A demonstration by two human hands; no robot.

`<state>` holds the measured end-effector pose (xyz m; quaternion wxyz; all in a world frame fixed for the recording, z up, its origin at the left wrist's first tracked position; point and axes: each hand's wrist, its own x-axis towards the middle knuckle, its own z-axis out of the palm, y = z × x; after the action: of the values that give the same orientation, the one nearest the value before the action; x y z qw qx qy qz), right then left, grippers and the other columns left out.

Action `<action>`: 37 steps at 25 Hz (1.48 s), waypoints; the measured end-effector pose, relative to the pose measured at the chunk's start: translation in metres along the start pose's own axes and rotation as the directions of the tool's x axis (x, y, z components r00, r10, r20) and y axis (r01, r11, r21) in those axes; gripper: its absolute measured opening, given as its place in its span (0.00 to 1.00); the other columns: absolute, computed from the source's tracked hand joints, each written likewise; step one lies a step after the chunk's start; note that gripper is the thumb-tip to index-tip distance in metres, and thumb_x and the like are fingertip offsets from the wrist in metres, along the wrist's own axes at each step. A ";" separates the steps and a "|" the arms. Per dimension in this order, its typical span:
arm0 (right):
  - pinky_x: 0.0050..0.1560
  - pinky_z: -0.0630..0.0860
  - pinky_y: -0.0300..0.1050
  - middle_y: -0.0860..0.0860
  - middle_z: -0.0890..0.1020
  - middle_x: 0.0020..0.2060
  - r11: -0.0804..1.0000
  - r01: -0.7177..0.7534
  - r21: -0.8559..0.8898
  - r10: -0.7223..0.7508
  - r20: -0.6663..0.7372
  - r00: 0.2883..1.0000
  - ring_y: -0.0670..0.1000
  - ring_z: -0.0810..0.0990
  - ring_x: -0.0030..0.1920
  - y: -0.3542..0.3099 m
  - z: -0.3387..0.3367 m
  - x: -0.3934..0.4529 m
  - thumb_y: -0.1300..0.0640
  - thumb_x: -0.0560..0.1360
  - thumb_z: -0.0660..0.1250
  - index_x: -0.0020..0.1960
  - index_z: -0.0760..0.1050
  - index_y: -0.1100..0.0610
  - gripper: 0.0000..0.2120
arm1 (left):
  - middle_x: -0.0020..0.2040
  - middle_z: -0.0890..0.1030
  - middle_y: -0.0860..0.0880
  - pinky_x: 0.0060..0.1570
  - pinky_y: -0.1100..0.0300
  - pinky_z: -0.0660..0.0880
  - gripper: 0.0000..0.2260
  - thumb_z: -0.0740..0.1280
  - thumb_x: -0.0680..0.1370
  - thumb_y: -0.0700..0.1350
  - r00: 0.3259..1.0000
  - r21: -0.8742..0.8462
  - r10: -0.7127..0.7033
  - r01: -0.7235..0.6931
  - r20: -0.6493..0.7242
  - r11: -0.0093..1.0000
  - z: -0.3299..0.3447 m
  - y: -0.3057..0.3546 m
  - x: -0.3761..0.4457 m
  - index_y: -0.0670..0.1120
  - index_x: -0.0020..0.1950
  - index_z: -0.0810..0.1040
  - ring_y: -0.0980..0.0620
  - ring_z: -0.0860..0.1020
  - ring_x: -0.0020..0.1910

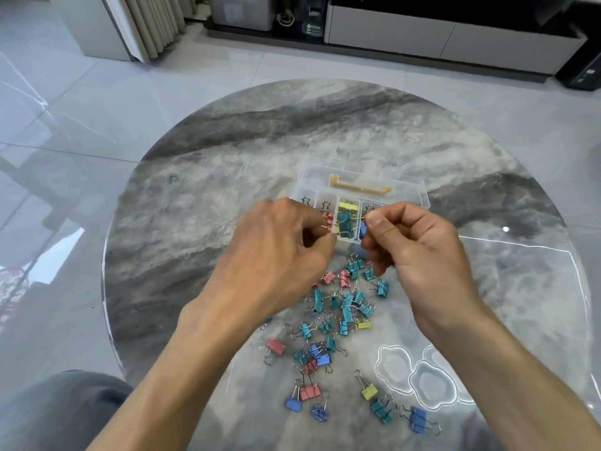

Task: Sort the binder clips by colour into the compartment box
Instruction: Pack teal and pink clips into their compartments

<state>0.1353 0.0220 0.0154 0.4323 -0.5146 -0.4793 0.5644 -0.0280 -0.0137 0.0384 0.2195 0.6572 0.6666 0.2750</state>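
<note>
L hand + R hand pinch teal clip | box front hidden

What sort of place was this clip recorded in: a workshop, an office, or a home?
Most likely a home living room. A round marble-look table stands on glossy floor tiles, with a low white cabinet along the far wall and a pleated curtain at the back left.

Roughly forty clips, one box

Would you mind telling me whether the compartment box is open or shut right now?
Open. The compartment box has its clear lid folded back flat on the table behind it, and yellow clips show uncovered in one compartment.
</note>
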 end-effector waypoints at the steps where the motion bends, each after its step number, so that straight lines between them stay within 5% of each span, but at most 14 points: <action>1: 0.29 0.72 0.34 0.48 0.80 0.28 0.991 0.092 -0.098 -0.096 -0.035 0.995 0.43 0.77 0.28 0.001 0.002 -0.002 0.63 0.78 0.67 0.41 0.78 0.56 0.08 | 0.34 0.82 0.52 0.36 0.60 0.75 0.08 0.68 0.78 0.46 0.999 0.036 0.030 -0.030 -0.010 0.999 0.004 0.002 -0.001 0.47 0.40 0.83 0.54 0.79 0.33; 4: 0.32 0.74 0.38 0.45 0.81 0.32 0.823 0.377 -0.426 -0.422 -0.015 0.906 0.44 0.80 0.32 0.007 0.005 -0.011 0.59 0.79 0.68 0.44 0.78 0.56 0.05 | 0.36 0.82 0.52 0.39 0.55 0.77 0.09 0.67 0.77 0.47 0.999 0.069 0.054 -0.053 -0.005 0.996 0.012 0.002 -0.001 0.48 0.38 0.80 0.54 0.79 0.35; 7: 0.31 0.72 0.40 0.44 0.78 0.33 0.613 0.524 -0.591 -0.611 0.065 0.789 0.45 0.77 0.32 0.013 0.011 -0.020 0.59 0.79 0.68 0.44 0.76 0.58 0.05 | 0.28 0.73 0.51 0.28 0.59 0.64 0.17 0.66 0.75 0.47 0.998 -0.032 0.031 -0.033 -0.050 0.999 0.016 0.003 -0.003 0.46 0.27 0.68 0.56 0.69 0.26; 9: 0.31 0.73 0.41 0.46 0.79 0.32 0.770 0.448 -0.454 -0.488 0.033 0.872 0.46 0.76 0.31 0.013 0.015 -0.020 0.60 0.79 0.68 0.44 0.76 0.58 0.06 | 0.26 0.72 0.50 0.26 0.59 0.63 0.19 0.65 0.74 0.46 0.997 -0.253 -0.051 0.036 -0.054 0.967 0.013 0.006 -0.001 0.44 0.23 0.66 0.55 0.66 0.23; 11: 0.30 0.75 0.42 0.51 0.80 0.31 0.984 0.165 -0.073 -0.163 0.034 0.986 0.49 0.76 0.29 0.006 0.013 -0.015 0.62 0.78 0.68 0.42 0.77 0.60 0.06 | 0.28 0.79 0.47 0.31 0.55 0.74 0.20 0.69 0.77 0.46 0.993 -0.485 -0.117 0.116 0.028 0.867 0.007 0.009 0.001 0.43 0.25 0.75 0.51 0.75 0.27; 13: 0.29 0.74 0.42 0.52 0.78 0.29 0.974 -0.124 0.190 0.092 0.170 0.981 0.49 0.74 0.28 -0.003 0.007 -0.010 0.60 0.76 0.67 0.40 0.77 0.59 0.06 | 0.33 0.84 0.44 0.43 0.59 0.80 0.16 0.71 0.76 0.49 0.986 -0.661 -0.127 0.170 0.113 0.731 0.000 0.011 0.001 0.40 0.32 0.83 0.51 0.81 0.34; 16: 0.29 0.72 0.41 0.51 0.76 0.29 0.912 -0.284 0.298 0.188 0.311 0.932 0.47 0.72 0.28 -0.010 0.001 -0.006 0.57 0.72 0.67 0.37 0.78 0.56 0.06 | 0.36 0.84 0.43 0.44 0.58 0.81 0.17 0.73 0.69 0.52 0.975 -0.778 -0.158 0.222 0.159 0.588 -0.002 0.010 0.002 0.36 0.36 0.82 0.50 0.81 0.36; 20: 0.30 0.73 0.40 0.52 0.77 0.28 0.978 -0.161 0.136 0.112 0.314 0.943 0.48 0.73 0.27 -0.014 0.000 -0.006 0.57 0.71 0.68 0.38 0.78 0.58 0.05 | 0.35 0.82 0.45 0.32 0.64 0.75 0.14 0.76 0.62 0.45 0.938 -0.826 -0.222 0.339 0.265 0.450 -0.002 0.007 0.004 0.41 0.44 0.81 0.54 0.77 0.31; 23: 0.29 0.73 0.39 0.53 0.78 0.27 0.991 -0.096 0.098 0.065 0.280 0.958 0.47 0.74 0.27 -0.016 -0.001 -0.009 0.56 0.69 0.69 0.39 0.78 0.60 0.06 | 0.35 0.83 0.50 0.32 0.65 0.73 0.14 0.75 0.64 0.46 0.933 -0.784 -0.180 0.360 0.312 0.505 -0.002 0.007 0.005 0.43 0.46 0.86 0.57 0.76 0.32; 28: 0.28 0.74 0.42 0.56 0.81 0.33 0.984 -0.089 0.154 0.047 0.262 0.964 0.49 0.76 0.29 -0.015 -0.002 -0.008 0.58 0.72 0.67 0.43 0.81 0.61 0.07 | 0.31 0.80 0.49 0.28 0.65 0.70 0.13 0.79 0.65 0.48 0.941 -0.691 -0.311 0.313 0.134 0.651 0.001 0.008 0.005 0.40 0.40 0.84 0.57 0.74 0.28; 32: 0.29 0.78 0.44 0.57 0.83 0.39 0.975 -0.166 0.148 0.110 0.327 0.939 0.52 0.79 0.33 -0.016 -0.002 -0.006 0.56 0.71 0.69 0.51 0.82 0.62 0.13 | 0.31 0.77 0.39 0.30 0.58 0.69 0.13 0.80 0.66 0.48 0.955 -0.636 -0.289 0.261 0.062 0.726 0.001 0.005 0.003 0.41 0.36 0.82 0.52 0.71 0.29; 37: 0.29 0.79 0.41 0.57 0.82 0.32 0.962 -0.262 0.071 0.232 0.286 0.930 0.51 0.79 0.29 -0.016 -0.003 -0.006 0.58 0.63 0.74 0.38 0.84 0.59 0.05 | 0.32 0.83 0.47 0.28 0.62 0.72 0.06 0.80 0.68 0.45 0.979 -0.475 -0.169 0.203 0.113 0.857 0.005 0.008 0.000 0.46 0.38 0.85 0.56 0.75 0.27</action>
<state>0.1387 0.0193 0.0322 0.3143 -0.4634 -0.4345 0.7054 -0.0189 -0.0137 0.0402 0.4245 0.5228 0.6292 0.3880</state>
